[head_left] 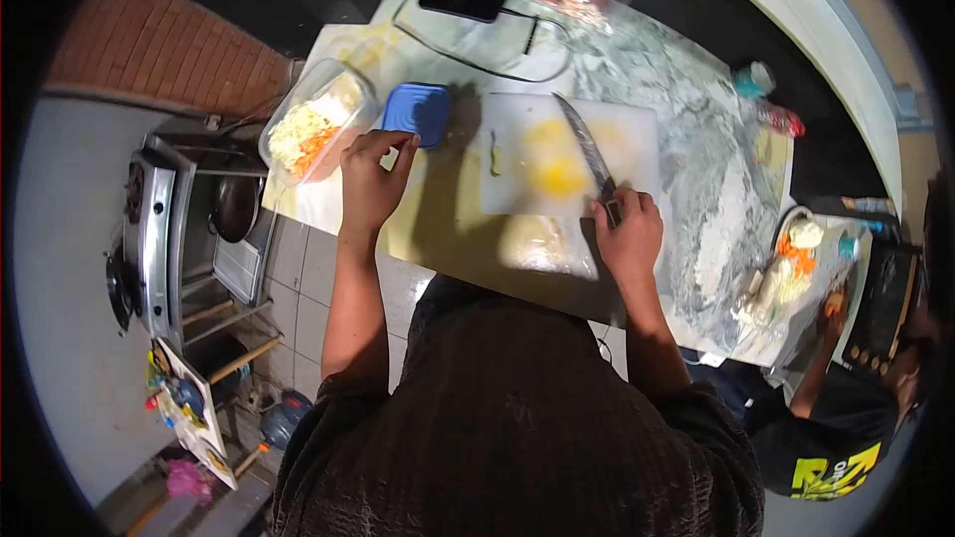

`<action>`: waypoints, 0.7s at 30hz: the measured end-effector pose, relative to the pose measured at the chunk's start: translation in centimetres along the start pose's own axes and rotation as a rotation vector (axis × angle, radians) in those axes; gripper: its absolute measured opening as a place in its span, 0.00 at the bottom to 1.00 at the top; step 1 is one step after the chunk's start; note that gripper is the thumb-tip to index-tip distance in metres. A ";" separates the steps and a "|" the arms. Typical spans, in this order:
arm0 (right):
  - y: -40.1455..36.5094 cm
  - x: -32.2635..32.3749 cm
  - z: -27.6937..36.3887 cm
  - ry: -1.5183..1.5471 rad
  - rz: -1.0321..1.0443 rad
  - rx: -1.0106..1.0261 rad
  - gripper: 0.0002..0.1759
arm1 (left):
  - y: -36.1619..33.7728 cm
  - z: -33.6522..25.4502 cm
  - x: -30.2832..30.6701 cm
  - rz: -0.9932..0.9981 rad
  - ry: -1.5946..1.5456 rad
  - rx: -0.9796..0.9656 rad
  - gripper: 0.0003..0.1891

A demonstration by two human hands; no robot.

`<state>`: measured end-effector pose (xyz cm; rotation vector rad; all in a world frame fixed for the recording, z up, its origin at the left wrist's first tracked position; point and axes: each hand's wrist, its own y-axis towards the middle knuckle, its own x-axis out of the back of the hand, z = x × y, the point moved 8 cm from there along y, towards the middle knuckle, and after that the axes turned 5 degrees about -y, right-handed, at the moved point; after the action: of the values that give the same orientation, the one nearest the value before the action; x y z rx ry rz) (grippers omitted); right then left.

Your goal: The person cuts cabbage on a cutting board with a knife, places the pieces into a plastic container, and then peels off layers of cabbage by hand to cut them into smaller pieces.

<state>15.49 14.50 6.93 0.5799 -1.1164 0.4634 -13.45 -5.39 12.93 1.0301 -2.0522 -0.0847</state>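
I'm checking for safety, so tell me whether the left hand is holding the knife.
No, the right hand grips the knife by its handle, while the left hand is apart from it.

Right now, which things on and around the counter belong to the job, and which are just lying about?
Likely the job:
- knife, in the right hand
- board
- green strip on it
- tub of chopped food

Seemingly just lying about:
- phone
- cable
- pan
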 end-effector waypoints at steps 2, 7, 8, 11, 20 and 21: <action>1.3 0.2 2.3 0.056 -0.039 0.049 0.15 | 0.0 1.1 2.6 -0.048 0.008 0.056 0.04; 6.5 -0.7 13.4 0.293 0.020 0.160 0.14 | 0.6 6.8 8.4 -0.164 0.042 0.094 0.04; 7.3 -1.1 16.6 0.377 0.045 0.211 0.14 | 0.9 8.3 9.5 -0.176 0.065 0.098 0.04; 9.1 -3.7 25.1 0.436 0.070 0.356 0.15 | 1.5 11.6 12.1 -0.202 0.153 0.055 0.05; 11.8 -10.5 37.8 0.072 0.122 0.514 0.26 | 2.2 19.0 13.6 -0.044 -0.142 0.188 0.07; 11.9 -10.7 38.3 -0.016 0.155 0.498 0.27 | 2.2 19.2 13.7 -0.046 -0.145 0.186 0.07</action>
<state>-22.49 -1.69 11.65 0.9349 -1.0670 0.8849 -32.78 -18.82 9.87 1.2165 -2.1999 0.0091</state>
